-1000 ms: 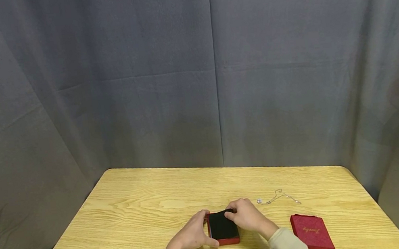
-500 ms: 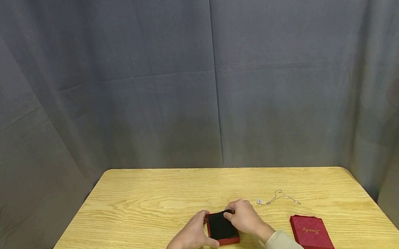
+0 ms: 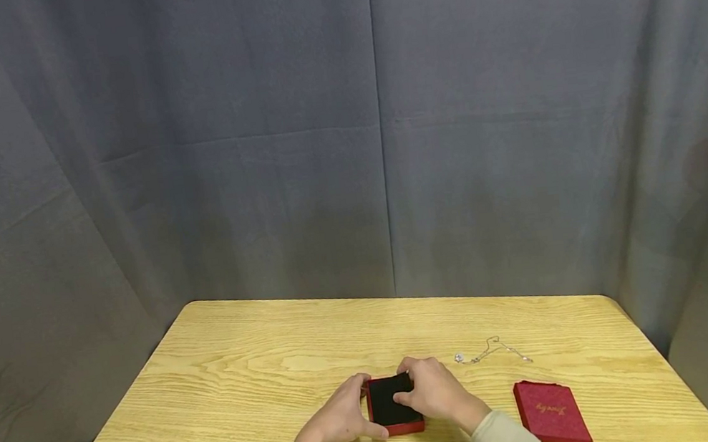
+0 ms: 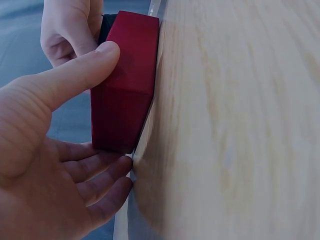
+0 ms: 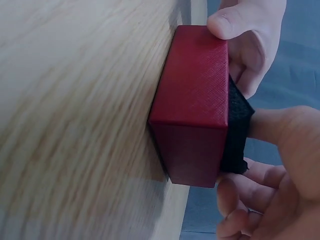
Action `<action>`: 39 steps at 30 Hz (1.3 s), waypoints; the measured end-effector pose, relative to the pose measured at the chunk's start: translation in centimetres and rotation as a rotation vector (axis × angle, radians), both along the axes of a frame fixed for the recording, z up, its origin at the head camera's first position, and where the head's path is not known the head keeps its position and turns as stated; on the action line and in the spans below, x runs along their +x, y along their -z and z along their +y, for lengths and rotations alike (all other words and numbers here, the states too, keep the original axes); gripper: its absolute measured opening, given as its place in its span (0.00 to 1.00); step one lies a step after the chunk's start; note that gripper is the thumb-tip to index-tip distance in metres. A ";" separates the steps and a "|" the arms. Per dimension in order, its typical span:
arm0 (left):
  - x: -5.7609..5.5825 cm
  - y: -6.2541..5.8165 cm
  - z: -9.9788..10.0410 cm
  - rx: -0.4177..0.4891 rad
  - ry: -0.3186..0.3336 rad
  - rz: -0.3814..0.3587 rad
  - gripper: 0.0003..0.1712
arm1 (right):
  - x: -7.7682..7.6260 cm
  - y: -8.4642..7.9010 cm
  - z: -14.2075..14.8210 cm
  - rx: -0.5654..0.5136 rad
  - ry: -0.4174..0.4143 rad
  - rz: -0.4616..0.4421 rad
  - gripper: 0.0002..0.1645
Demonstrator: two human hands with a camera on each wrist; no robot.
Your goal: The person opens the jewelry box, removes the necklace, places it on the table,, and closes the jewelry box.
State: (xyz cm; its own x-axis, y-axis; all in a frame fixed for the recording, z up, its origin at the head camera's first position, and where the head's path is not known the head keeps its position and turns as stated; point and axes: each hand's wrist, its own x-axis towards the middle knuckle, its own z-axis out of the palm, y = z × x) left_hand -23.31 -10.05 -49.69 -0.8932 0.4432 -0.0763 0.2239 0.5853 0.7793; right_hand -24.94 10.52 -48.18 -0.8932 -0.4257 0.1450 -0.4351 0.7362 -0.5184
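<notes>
Right hand [image 3: 433, 393] fingers [image 5: 235, 205] pinch the black foam insert [image 3: 388, 399], raised at one corner out of the red box [image 3: 396, 425] (only the right wrist view shows the lift). Left hand [image 3: 339, 418] grips the box sides, thumb [image 4: 75, 75] on one wall. Box rests near the bench [image 3: 247, 376] front edge. Toward the right edge lie the red lid [image 3: 552, 414] and a necklace [image 3: 491, 352].

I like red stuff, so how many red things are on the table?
2. One red box with a black pad sits between the left hand and right hand. The red lid lies flat, off to the right. None seem hidden.
</notes>
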 end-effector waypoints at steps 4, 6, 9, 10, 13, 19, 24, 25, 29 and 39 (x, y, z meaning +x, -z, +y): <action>0.0 0.0 0.0 -0.003 -0.001 0.004 0.50 | 0.1 -0.1 0.0 0.056 -0.010 0.040 0.23; -0.1 0.1 0.0 -0.002 0.000 0.005 0.50 | 0.2 -0.1 -0.1 0.080 -0.012 0.056 0.22; -0.1 0.1 0.0 -0.003 0.001 0.005 0.50 | 0.3 -0.1 -0.1 0.108 -0.013 0.078 0.22; -0.1 0.1 0.0 -0.003 0.000 0.004 0.50 | 0.3 -0.2 -0.2 0.118 -0.013 0.087 0.22; -0.1 0.1 0.0 -0.005 0.000 0.003 0.51 | 0.4 -0.3 -0.3 0.148 -0.012 0.114 0.21; -0.1 0.0 0.1 -0.015 -0.001 0.010 0.51 | 0.4 0.0 -0.4 0.202 -0.014 0.153 0.22; -0.1 0.0 0.1 -0.022 -0.003 0.010 0.51 | 0.4 0.2 -0.5 0.229 -0.022 0.170 0.22; -0.1 0.0 0.1 -0.022 -0.003 0.011 0.51 | 0.4 0.2 -0.5 0.236 -0.026 0.177 0.22; -0.1 0.0 0.2 -0.020 -0.003 0.008 0.51 | 0.5 0.3 -0.5 0.263 -0.045 0.213 0.22; -0.1 0.0 0.1 -0.026 -0.004 0.016 0.51 | 0.5 0.6 -0.7 0.327 -0.063 0.322 0.21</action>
